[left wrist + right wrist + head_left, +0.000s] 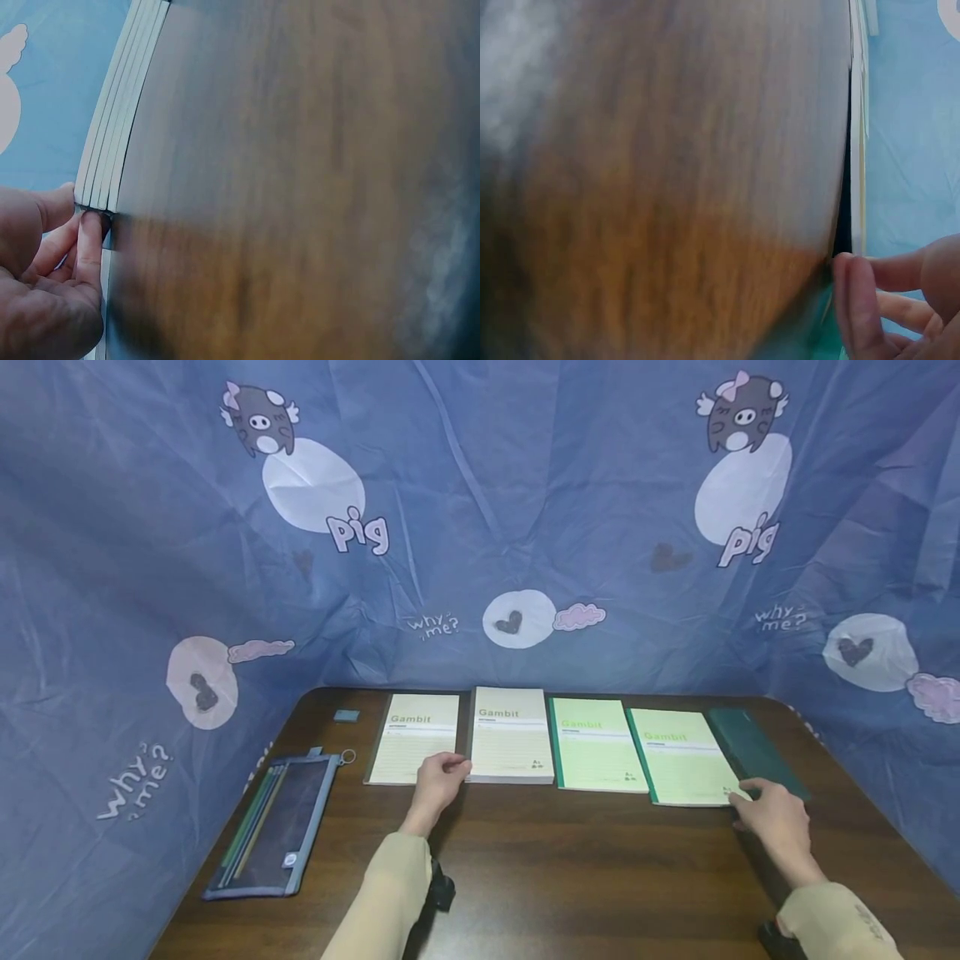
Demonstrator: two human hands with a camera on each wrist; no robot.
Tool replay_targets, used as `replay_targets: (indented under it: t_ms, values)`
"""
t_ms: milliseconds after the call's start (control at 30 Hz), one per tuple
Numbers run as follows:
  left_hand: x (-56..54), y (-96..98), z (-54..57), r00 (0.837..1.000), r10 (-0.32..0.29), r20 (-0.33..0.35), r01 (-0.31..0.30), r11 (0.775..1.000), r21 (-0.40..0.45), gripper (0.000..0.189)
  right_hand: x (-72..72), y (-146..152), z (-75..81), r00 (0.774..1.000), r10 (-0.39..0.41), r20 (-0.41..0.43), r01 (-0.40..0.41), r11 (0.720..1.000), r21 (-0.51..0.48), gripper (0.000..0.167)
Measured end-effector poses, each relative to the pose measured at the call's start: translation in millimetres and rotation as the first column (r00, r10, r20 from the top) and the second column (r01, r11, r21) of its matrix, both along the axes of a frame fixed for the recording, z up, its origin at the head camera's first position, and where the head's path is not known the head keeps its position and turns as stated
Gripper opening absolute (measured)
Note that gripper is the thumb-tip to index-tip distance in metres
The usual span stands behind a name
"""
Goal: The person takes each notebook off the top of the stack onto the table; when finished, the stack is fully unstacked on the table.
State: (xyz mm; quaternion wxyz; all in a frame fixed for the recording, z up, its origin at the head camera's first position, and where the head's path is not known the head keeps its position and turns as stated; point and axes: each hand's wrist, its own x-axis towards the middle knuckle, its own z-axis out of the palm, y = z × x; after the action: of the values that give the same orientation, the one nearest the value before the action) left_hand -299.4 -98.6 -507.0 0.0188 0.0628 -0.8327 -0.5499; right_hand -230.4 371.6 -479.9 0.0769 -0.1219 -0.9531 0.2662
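Four columns aside, a thick stack of cream "Gambit" notebooks (512, 735) stands near the table's back edge. At its front left corner is my left hand (441, 781), thumb at the top cover and fingertips at the spine side; the layered page edges (120, 112) show in the left wrist view. My right hand (776, 822) pinches the front right corner of a green-spined notebook (686, 756). In the right wrist view that notebook's edge (857, 150) is raised, with a dark gap beneath and fingers (859, 300) under it.
Another green-spined notebook (597, 743) lies between them, and a cream notebook (414, 739) lies at the left. A dark green flat case (753, 747) is at the right. At the left are a mesh pencil pouch (288, 827) and a small blue block (346, 716).
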Motion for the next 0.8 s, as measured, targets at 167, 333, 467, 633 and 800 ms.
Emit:
replay_targets:
  t_ms: [167, 333, 467, 633, 800]
  values:
    - [0.2, -0.4, 0.7, 1.000, -0.008, -0.009, 0.008, 1.000, -0.006, 0.025, 1.7, -1.7, 2.3, 0.999, 0.030, 0.028, -0.030, 0.999, 0.017, 0.045]
    - [0.4, -0.2, 0.7, 1.000, -0.011, -0.003, 0.011, 1.000, -0.009, 0.025, 4.6, -3.5, 3.5, 0.998, 0.058, 0.021, -0.059, 0.998, 0.035, 0.038]
    - [0.5, 0.2, 1.4, 1.000, -0.009, -0.002, 0.009, 1.000, -0.009, 0.026, 2.6, -2.8, 5.1, 0.996, 0.053, 0.077, -0.056, 0.998, 0.041, 0.040]
    - [0.6, 0.5, 1.9, 1.000, -0.006, 0.002, 0.007, 1.000, -0.008, 0.026, -1.7, -1.3, 5.5, 0.989, 0.019, 0.146, -0.025, 0.999, 0.034, 0.048]
    - [1.0, 0.5, 1.0, 1.000, -0.004, 0.006, 0.004, 1.000, -0.012, 0.026, -3.3, -1.0, 4.8, 0.987, 0.020, 0.157, -0.026, 0.999, 0.038, 0.050]
